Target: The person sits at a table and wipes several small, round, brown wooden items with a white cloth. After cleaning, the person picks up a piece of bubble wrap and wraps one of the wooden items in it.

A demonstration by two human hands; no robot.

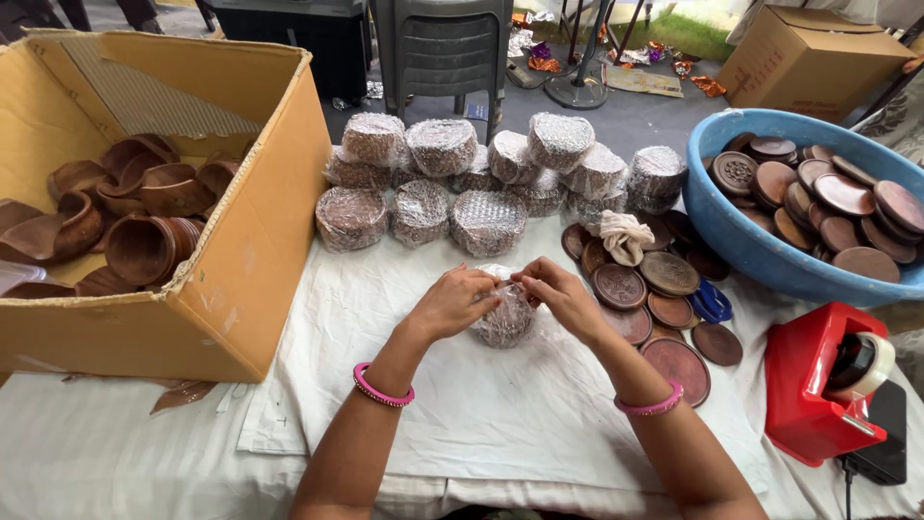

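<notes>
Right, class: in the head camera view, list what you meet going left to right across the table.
Cardboard box of brown bowls → left hand → wrapped bundle → right hand → loose brown lids → blue tub → red tape dispenser.

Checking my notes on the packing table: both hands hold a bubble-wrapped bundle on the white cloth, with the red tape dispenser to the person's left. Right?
Not quite. The head view shows the red tape dispenser on the person's right, not left. The rest holds: the left hand and right hand hold the bubble-wrapped bundle on the white cloth.
</notes>
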